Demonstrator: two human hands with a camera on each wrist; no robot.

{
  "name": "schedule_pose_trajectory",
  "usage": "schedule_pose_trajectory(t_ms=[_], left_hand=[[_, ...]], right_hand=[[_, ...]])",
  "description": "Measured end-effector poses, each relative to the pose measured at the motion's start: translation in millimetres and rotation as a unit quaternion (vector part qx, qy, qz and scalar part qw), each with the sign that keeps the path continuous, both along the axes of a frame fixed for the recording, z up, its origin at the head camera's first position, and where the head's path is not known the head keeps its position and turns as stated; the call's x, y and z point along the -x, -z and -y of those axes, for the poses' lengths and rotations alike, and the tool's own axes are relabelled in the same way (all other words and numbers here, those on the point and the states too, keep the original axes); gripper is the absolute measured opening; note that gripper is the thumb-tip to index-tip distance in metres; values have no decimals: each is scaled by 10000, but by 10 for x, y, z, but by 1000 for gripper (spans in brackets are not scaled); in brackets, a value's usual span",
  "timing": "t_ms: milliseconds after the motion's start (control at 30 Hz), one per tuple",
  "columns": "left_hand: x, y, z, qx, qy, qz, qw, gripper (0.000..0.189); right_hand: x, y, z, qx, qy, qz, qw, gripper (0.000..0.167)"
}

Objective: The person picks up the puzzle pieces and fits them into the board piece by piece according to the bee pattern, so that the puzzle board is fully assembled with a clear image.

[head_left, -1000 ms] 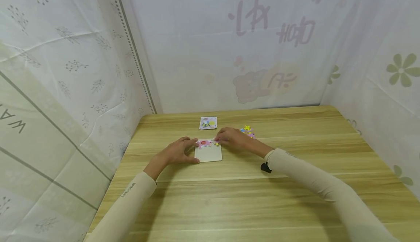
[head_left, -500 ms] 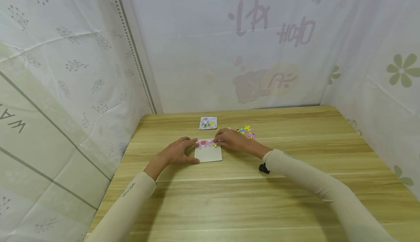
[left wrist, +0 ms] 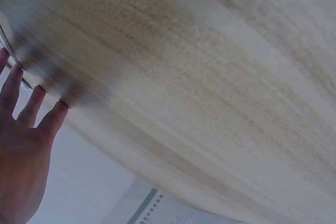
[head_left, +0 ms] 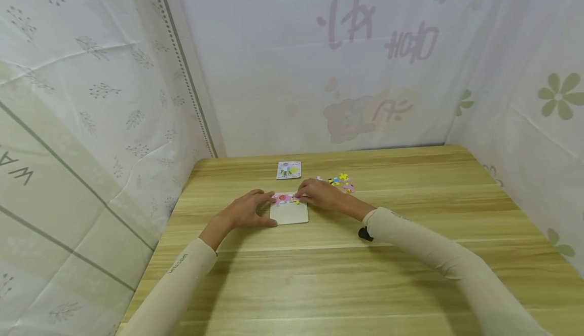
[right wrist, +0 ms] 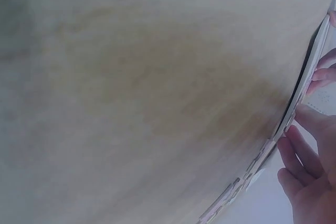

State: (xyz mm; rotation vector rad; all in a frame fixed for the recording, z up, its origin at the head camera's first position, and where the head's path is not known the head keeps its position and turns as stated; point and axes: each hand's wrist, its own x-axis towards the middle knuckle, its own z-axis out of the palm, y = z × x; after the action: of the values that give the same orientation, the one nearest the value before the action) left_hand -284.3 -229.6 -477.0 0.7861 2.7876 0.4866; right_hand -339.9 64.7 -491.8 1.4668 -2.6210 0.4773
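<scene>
A small white puzzle board [head_left: 290,215] lies flat on the table, with joined pink puzzle pieces [head_left: 283,199] along its far edge. My left hand [head_left: 246,210] rests at the board's left side, thumb on the near left corner and index fingertip on the pink pieces. In the left wrist view the fingers [left wrist: 32,103] stretch out straight. At the far right corner my right hand [head_left: 321,194] pinches a puzzle piece [head_left: 296,200] with yellow on it, its fingertips hiding most of it. The right wrist view shows that thumb and index finger close together at the board's edge.
Several loose puzzle pieces [head_left: 343,180] in yellow, blue and pink lie just beyond the right hand. A picture card [head_left: 289,170] with a bee lies behind the board. Patterned curtains [head_left: 292,72] hang behind the wooden table [head_left: 283,285] and at its sides.
My right hand has shifted slightly left along the board's far edge, uncovering more loose pieces behind it. The left hand and the board have stayed in place.
</scene>
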Motion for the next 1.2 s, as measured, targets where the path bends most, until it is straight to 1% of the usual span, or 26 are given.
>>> schedule_pose_trajectory(t_ms=[133, 333, 533, 600, 733, 833, 933, 1067, 1200], left_hand=[[-9, -5, 0, -25, 5, -20, 10000, 83], [-17, -18, -3, -76, 19, -34, 10000, 82], [0, -14, 0, -75, 28, -7, 10000, 82], [9, -7, 0, -47, 10, 10, 10000, 83], [15, 1, 0, -30, 22, 19, 10000, 84], [10, -13, -7, -71, 38, 28, 10000, 84], [6, -28, -15, -118, 27, 56, 9999, 82], [2, -27, -13, -130, 2, 81, 9999, 83], [4, -17, -6, -97, 36, 52, 9999, 83]], right_hand=[[-9, 10, 7, -10, -12, -142, 9999, 16], [-20, 8, 20, -190, 37, -273, 9994, 17], [-44, -20, 29, -336, 40, -423, 9985, 17], [-49, -27, 24, -330, 26, -372, 9988, 17], [-54, -54, -27, -172, 62, -85, 9998, 19], [-52, -100, -94, -13, 229, 75, 9997, 20], [-9, -125, -169, 144, 430, 221, 9987, 23], [118, -108, -251, 205, 716, 346, 9966, 23], [222, -106, -315, 100, 994, 322, 9945, 23]])
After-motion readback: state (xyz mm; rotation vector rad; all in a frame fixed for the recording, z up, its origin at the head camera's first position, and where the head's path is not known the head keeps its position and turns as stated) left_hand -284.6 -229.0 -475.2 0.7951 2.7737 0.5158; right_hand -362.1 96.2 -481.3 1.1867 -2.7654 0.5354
